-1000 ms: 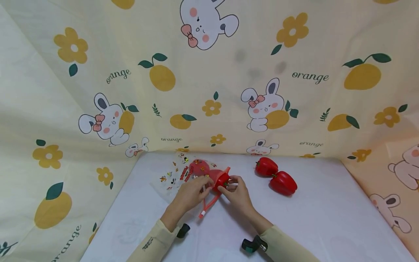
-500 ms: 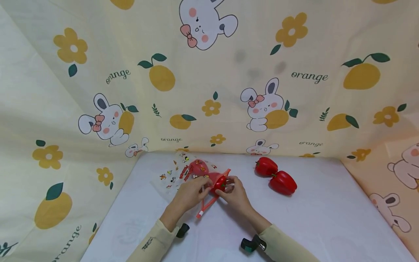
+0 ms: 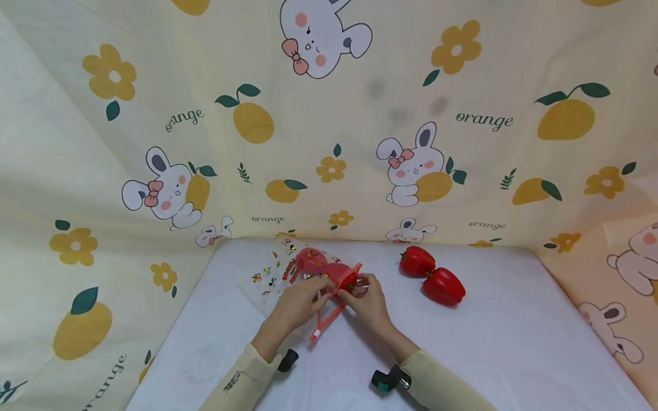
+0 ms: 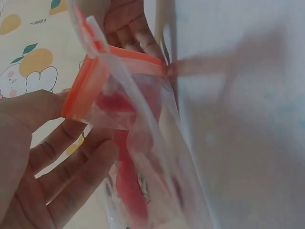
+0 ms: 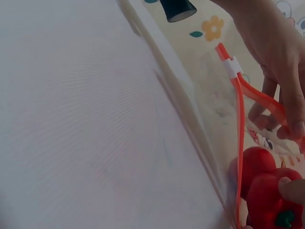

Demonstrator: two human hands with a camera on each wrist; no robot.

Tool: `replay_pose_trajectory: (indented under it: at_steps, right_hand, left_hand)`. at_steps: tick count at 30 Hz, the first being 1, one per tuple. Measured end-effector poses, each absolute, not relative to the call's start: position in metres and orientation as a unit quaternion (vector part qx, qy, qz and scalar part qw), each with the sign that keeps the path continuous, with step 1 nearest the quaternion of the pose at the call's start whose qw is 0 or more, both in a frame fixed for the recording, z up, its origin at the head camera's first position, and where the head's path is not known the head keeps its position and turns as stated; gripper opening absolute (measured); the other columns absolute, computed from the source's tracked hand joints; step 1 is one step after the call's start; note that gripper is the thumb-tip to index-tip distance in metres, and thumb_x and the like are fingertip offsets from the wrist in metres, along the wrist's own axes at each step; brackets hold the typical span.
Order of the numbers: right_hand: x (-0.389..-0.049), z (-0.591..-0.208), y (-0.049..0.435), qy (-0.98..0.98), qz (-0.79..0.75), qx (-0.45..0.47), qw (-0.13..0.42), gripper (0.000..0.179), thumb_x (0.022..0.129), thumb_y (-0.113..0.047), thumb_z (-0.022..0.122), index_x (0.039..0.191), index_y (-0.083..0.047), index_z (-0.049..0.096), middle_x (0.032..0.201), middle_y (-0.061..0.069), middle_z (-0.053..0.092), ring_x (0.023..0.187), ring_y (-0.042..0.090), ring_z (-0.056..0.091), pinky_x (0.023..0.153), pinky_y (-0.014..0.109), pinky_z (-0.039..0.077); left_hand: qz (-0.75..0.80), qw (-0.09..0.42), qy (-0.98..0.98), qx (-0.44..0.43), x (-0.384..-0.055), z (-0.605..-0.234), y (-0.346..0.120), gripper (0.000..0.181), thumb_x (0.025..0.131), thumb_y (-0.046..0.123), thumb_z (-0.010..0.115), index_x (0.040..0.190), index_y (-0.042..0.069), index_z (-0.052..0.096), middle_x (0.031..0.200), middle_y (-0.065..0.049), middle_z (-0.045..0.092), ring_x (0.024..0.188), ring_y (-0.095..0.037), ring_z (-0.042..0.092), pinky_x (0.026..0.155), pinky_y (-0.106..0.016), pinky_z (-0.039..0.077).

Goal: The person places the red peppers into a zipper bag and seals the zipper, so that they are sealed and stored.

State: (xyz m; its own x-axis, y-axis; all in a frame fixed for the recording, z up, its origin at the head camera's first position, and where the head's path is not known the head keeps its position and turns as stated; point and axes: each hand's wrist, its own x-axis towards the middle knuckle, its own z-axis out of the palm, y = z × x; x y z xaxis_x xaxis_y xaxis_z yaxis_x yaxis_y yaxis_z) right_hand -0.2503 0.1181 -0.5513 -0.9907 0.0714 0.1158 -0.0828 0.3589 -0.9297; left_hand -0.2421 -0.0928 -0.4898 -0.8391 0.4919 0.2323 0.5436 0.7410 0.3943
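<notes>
A clear slider zip bag [image 3: 272, 277] with printed cartoon figures and an orange-red zip edge lies on the table, with red peppers showing through its film. My left hand [image 3: 300, 299] pinches the bag's zip edge, holding the mouth apart. At that mouth, my right hand [image 3: 371, 302] holds a red bell pepper [image 5: 267, 195], its green stem facing out. In the right wrist view my right thumb [image 5: 291, 191] lies on this pepper, and another red pepper [image 5: 255, 164] shows behind it. The white slider [image 5: 232, 67] sits near one end of the zip.
Two more red bell peppers [image 3: 417, 261] [image 3: 444, 286] lie close together on the white table [image 3: 493, 342], right of my hands. A patterned cloth [image 3: 329, 114] hangs behind the table and along its sides. Dark wrist cameras [image 3: 289, 361] stick out from both sleeves.
The pepper in my right hand has gone leftward, deeper into the bag's mouth, and the zip edge now covers more of it. My right forearm has shifted slightly left; my left hand stays put.
</notes>
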Motion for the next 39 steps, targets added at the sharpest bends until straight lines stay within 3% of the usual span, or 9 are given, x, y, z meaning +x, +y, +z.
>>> replay_pose_trajectory:
  at_steps: [11,17,25,39]
  right_hand:
    - [-0.253,-0.552,0.113,-0.823,0.565,-0.005,0.068,0.070,0.091,-0.022,0.089,0.142,0.005,0.051,0.116,0.019,0.063,0.098,0.024,0.069,0.077,0.026,0.060]
    - [-0.255,-0.552,0.115,-0.814,0.575,0.003,0.085,0.064,0.089,-0.014,0.090,0.136,0.006,0.052,0.112,0.021,0.065,0.097,0.027,0.070,0.075,0.026,0.059]
    - [-0.255,-0.558,0.113,-0.796,0.597,-0.006,0.095,0.057,0.089,-0.010,0.089,0.133,0.005,0.055,0.115,0.022,0.067,0.100,0.033,0.071,0.078,0.024,0.058]
    - [-0.253,-0.563,0.112,-0.783,0.615,0.018,0.089,0.059,0.092,-0.005,0.085,0.138,0.005,0.050,0.125,0.028,0.064,0.110,0.039,0.069,0.088,0.032,0.062]
  left_hand:
    - [-0.219,0.058,-0.935,-0.274,-0.245,-0.493,-0.091,0.022,0.100,0.027,0.079,0.120,0.026,0.073,0.108,0.008,0.072,0.084,-0.007,0.058,0.071,-0.023,0.054]
    - [-0.214,0.068,-0.933,-0.281,-0.244,-0.495,-0.090,0.019,0.100,0.025,0.078,0.119,0.026,0.073,0.106,0.008,0.072,0.084,-0.007,0.060,0.072,-0.024,0.054]
    - [-0.208,0.063,-0.934,-0.284,-0.244,-0.496,-0.090,0.019,0.101,0.023,0.078,0.119,0.027,0.073,0.108,0.008,0.072,0.085,-0.007,0.061,0.072,-0.026,0.054]
    - [-0.213,0.058,-0.934,-0.280,-0.243,-0.497,-0.091,0.017,0.101,0.024,0.077,0.118,0.026,0.073,0.103,0.009,0.071,0.083,-0.006,0.060,0.070,-0.024,0.052]
